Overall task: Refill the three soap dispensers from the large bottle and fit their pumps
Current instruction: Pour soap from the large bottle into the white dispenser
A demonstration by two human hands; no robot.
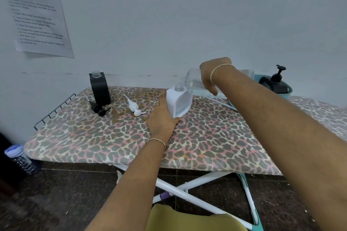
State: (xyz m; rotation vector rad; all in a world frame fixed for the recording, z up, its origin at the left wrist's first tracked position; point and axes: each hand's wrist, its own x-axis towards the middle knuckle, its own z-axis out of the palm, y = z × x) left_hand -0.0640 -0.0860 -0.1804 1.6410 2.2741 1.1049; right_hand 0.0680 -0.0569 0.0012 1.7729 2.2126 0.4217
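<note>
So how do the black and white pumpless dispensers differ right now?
The black dispenser stands alone, untouched; the white dispenser is held by the left hand. The right hand tips the large bottle at the white one's neck, not the black's. Both have open necks, pumps off.

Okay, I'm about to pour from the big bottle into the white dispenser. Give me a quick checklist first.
1. White dispenser neck open, pump off: ok.
2. Left hand grips the white dispenser to steady it: ok.
3. Right hand grips the large bottle, which is tipped towards the dispenser: ok.
4. Bottle mouth lined up exactly over the dispenser neck: cannot tell, though they are close together.
5. Liquid level inside the white dispenser: cannot tell, its body is opaque.
6. White pump lying close by, ready to fit: ok.
</note>
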